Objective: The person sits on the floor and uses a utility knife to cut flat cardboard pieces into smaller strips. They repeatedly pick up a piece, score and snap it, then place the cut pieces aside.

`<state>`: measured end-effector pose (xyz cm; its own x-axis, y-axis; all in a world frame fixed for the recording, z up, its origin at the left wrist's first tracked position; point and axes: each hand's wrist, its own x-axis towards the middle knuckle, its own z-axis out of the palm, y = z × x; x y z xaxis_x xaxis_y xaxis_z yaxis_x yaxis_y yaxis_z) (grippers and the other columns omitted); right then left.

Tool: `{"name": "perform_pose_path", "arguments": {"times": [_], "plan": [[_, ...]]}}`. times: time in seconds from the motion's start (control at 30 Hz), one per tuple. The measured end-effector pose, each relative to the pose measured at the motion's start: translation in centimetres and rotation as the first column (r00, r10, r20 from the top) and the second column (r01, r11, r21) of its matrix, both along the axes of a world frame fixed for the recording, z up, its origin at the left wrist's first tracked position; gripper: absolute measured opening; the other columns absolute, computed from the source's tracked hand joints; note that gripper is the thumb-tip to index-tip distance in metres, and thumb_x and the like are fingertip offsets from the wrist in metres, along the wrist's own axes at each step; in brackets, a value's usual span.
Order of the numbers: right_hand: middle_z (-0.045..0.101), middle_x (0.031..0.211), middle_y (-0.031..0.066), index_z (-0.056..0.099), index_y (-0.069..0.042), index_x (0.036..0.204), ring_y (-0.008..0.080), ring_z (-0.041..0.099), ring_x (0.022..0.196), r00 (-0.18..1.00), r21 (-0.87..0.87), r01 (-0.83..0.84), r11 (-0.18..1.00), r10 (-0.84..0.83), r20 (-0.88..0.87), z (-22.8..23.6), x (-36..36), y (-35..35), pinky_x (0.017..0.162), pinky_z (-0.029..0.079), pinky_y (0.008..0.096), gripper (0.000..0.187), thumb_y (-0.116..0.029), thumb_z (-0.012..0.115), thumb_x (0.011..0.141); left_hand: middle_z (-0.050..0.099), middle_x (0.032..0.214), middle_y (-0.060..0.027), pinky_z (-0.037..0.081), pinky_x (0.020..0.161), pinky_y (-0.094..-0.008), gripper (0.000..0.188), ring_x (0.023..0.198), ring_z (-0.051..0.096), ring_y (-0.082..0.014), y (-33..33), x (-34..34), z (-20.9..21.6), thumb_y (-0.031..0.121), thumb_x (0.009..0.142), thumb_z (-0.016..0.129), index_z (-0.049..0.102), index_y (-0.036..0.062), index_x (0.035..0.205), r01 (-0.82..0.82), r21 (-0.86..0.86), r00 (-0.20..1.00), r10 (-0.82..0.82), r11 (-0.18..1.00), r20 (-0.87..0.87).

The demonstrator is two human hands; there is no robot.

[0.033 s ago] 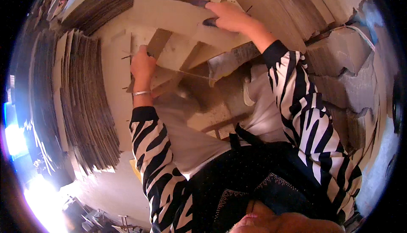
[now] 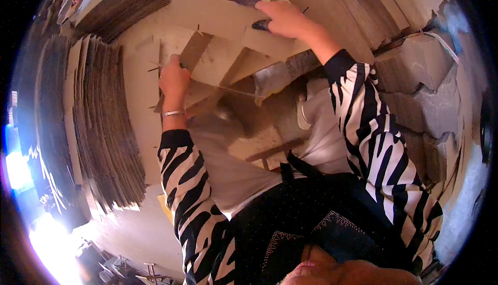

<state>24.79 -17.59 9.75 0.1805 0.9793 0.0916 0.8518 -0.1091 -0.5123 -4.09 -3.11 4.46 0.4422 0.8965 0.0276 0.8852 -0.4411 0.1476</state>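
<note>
My right hand [image 2: 285, 19], with dark covers on its thumb and a fingertip, is closed on the right end of a pale cardboard sheet [image 2: 210, 15] at the far side of the table. My left hand [image 2: 175, 80], wearing a bracelet on the wrist, is closed at the lower end of an upright brown cardboard strip [image 2: 195, 50]; its fingertips are partly hidden. More cardboard strips [image 2: 238, 67] cross between my hands, standing on edge at angles.
A tall row of stacked cardboard sheets [image 2: 106, 124] stands on the left. Other stacks lie at the far left [image 2: 129, 5] and the far right [image 2: 337, 12]. Grey-brown bundles [image 2: 415, 67] are piled on the right. A low wooden frame [image 2: 275, 153] shows beneath, between my legs.
My right hand has shifted slightly to the right, and the cardboard sheet has moved right with it. The brown strip beside my left hand shows a little more. My left hand has barely moved.
</note>
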Motion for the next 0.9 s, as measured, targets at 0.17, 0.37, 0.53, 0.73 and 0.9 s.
{"name": "perform_pose_path", "arguments": {"times": [0.17, 0.37, 0.53, 0.73, 0.9], "plan": [[0.063, 0.095, 0.0204, 0.056, -0.006, 0.111, 0.041, 0.059, 0.091, 0.988, 0.082, -0.092, 0.992, 0.08, 0.132, 0.1, -0.3, -2.1, 0.076, 0.046, 0.0495, 0.041, 0.0, 0.057, 0.071, 0.068, 0.094, -0.0182, 0.051, 0.074, -0.0494, 0.029, 0.091, 0.064, -0.039, 0.5, 0.1, -0.4, 0.017, 0.081, 0.056, 0.059, 0.0124, 0.109, 0.024, -0.022, 0.999, -0.024, 0.999, 0.024], [0.063, 0.093, 0.0184, 0.057, -0.008, 0.111, 0.0399, 0.059, 0.09, 0.977, 0.073, -0.058, 0.996, 0.042, 0.208, 1.5, -0.1, -3.7, 0.073, 0.047, 0.0484, 0.039, -0.001, 0.058, 0.072, 0.068, 0.095, -0.0184, 0.05, 0.076, -0.0501, 0.03, 0.092, 0.064, -0.0395, 0.3, 0.3, 0.0, 0.014, 0.08, 0.053, 0.059, 0.0112, 0.11, 0.011, 0.0, 1.0, -0.011, 1.0, 0.009], [0.063, 0.084, 0.017, 0.06, -0.012, 0.105, 0.0387, 0.062, 0.084, 0.965, 0.099, -0.148, 0.984, 0.122, 0.231, -1.1, -0.5, -3.3, 0.07, 0.048, 0.0494, 0.032, -0.005, 0.059, 0.073, 0.067, 0.095, -0.0194, 0.05, 0.076, -0.0508, 0.03, 0.092, 0.063, -0.0406, -0.1, 0.7, 0.2, 0.013, 0.081, 0.051, 0.059, 0.0112, 0.109, 0.007, 0.03, 1.0, -0.008, 1.0, 0.014], [0.063, 0.082, 0.0162, 0.061, -0.014, 0.102, 0.0386, 0.063, 0.082, 0.963, 0.249, -0.151, 0.957, 0.086, 0.256, -2.3, -1.2, -1.7, 0.068, 0.05, 0.0499, 0.029, -0.007, 0.06, 0.075, 0.068, 0.093, -0.02, 0.05, 0.075, -0.0513, 0.029, 0.091, 0.064, -0.0405, 0.2, 1.1, 0.0, 0.013, 0.081, 0.05, 0.06, 0.0116, 0.108, 0.016, 0.029, 1.0, -0.016, 0.999, -0.005], [0.066, 0.086, 0.0143, 0.059, -0.013, 0.105, 0.0377, 0.064, 0.085, 0.934, -0.139, -0.192, 0.972, 0.224, 0.278, -3.9, -3.5, -1.7, 0.066, 0.05, 0.0485, 0.028, -0.013, 0.063, 0.077, 0.068, 0.092, -0.0194, 0.05, 0.073, -0.0517, 0.029, 0.09, 0.064, -0.0407, 0.0, 1.2, 0.3, 0.014, 0.081, 0.05, 0.06, 0.0124, 0.108, -0.029, 0.043, 0.999, 0.03, 0.999, -0.024]]}}
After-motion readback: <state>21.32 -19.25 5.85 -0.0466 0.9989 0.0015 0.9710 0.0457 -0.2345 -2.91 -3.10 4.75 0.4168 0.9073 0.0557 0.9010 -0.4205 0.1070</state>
